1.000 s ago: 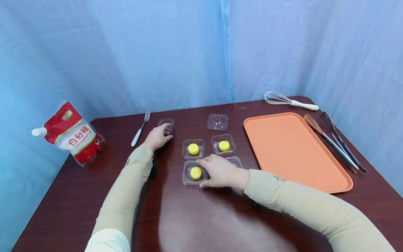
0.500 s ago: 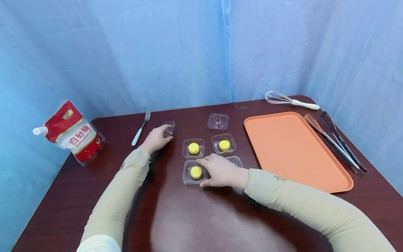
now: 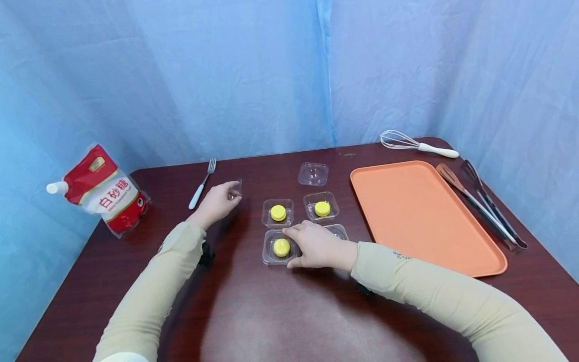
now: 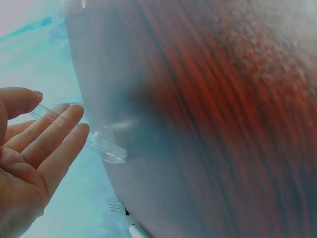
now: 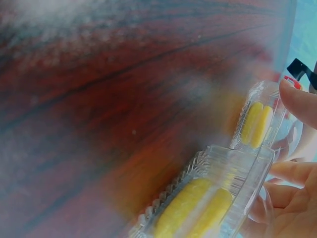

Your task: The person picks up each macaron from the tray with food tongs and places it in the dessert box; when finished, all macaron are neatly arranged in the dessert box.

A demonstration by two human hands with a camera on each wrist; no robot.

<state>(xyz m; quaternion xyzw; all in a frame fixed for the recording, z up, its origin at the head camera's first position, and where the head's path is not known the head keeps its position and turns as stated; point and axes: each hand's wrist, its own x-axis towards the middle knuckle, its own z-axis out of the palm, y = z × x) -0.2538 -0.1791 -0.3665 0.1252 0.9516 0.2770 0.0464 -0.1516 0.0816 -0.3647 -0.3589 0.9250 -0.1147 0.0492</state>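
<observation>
In the head view my left hand is at the back left of the table, its thumb and fingers pinching a thin clear plastic lid. The lid stands tilted on edge in the left wrist view. My right hand grips the right side of a near clear plastic box, thumb in front and fingertips behind. A yellow macaron sits in that box. Another near box is mostly hidden under the hand; a macaron shows inside it in the right wrist view.
Behind stand two clear boxes with yellow macarons. A domed clear lid lies farther back. To the left are a fork and a sugar pouch. Orange tray, whisk, tongs and spatula occupy the right.
My left hand has lifted the clear lid from lying flatter to a steeper tilt and drawn it slightly left and nearer. The right hand stays in place.
</observation>
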